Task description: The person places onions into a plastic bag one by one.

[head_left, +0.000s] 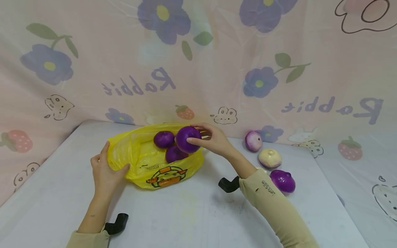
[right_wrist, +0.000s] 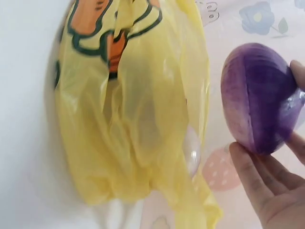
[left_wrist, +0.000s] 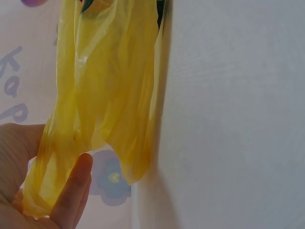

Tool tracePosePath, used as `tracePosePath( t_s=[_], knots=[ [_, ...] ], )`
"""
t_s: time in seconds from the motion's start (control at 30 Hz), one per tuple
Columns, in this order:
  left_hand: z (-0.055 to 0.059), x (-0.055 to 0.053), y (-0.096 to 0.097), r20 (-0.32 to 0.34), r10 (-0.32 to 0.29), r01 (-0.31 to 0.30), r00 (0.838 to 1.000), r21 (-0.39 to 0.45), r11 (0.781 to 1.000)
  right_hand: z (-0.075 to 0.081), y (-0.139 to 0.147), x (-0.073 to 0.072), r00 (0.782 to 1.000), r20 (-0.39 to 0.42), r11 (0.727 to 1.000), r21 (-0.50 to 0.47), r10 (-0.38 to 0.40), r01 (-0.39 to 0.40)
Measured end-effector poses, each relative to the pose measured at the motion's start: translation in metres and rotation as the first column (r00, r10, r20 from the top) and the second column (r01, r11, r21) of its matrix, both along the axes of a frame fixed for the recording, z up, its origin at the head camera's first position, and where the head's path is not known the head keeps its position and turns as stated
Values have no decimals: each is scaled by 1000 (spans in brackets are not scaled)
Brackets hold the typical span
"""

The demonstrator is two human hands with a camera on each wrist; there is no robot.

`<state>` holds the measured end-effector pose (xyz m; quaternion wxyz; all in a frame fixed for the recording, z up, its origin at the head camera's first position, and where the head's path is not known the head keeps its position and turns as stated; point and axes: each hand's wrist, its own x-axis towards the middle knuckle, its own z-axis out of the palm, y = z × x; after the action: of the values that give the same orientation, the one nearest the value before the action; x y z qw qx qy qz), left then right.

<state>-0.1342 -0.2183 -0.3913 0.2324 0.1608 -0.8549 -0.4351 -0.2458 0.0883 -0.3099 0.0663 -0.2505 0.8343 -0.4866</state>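
A yellow plastic bag (head_left: 124, 156) with a printed cartoon lies on the table, its mouth spread toward me. My left hand (head_left: 107, 174) grips the bag's left end, fingers behind and thumb in front; the left wrist view shows the plastic (left_wrist: 107, 81) bunched between thumb and fingers. Between thumb and fingers, my right hand (head_left: 217, 139) holds a glossy purple onion (head_left: 187, 139) over the right part of the bag's mouth. Two more purple onions, one at the back (head_left: 163, 139) and one in front (head_left: 174, 155), are inside the bag. The held onion (right_wrist: 264, 100) shows ribbed sides in the right wrist view.
On the table right of the bag sit a purple-and-white onion (head_left: 252, 141), a pale onion (head_left: 270, 158) and a purple onion (head_left: 283, 181). My right sleeve (head_left: 273, 203) partly covers another pale piece. A patterned curtain (head_left: 198, 69) hangs behind the white table (head_left: 186, 220).
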Motion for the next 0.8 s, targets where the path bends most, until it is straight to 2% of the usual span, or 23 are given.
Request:
tracePosePath(
  t_s=[0.13,0.33,0.47,0.8],
  knots=[
    [1,0,0,13,-1,1,1000,7,1000,-1,-14,0,1000,7,1000,-12,1,0],
    [2,0,1,28,-5,5,1000,19,1000,-8,-35,4,1000,12,999,34,-14,13],
    [0,2,0,33,5,-6,999,31,1000,-14,-50,6,1000,-6,998,61,14,-13],
    [0,0,1,-14,6,-5,1000,22,1000,-23,-74,6,998,-39,994,101,39,-34]
  ],
)
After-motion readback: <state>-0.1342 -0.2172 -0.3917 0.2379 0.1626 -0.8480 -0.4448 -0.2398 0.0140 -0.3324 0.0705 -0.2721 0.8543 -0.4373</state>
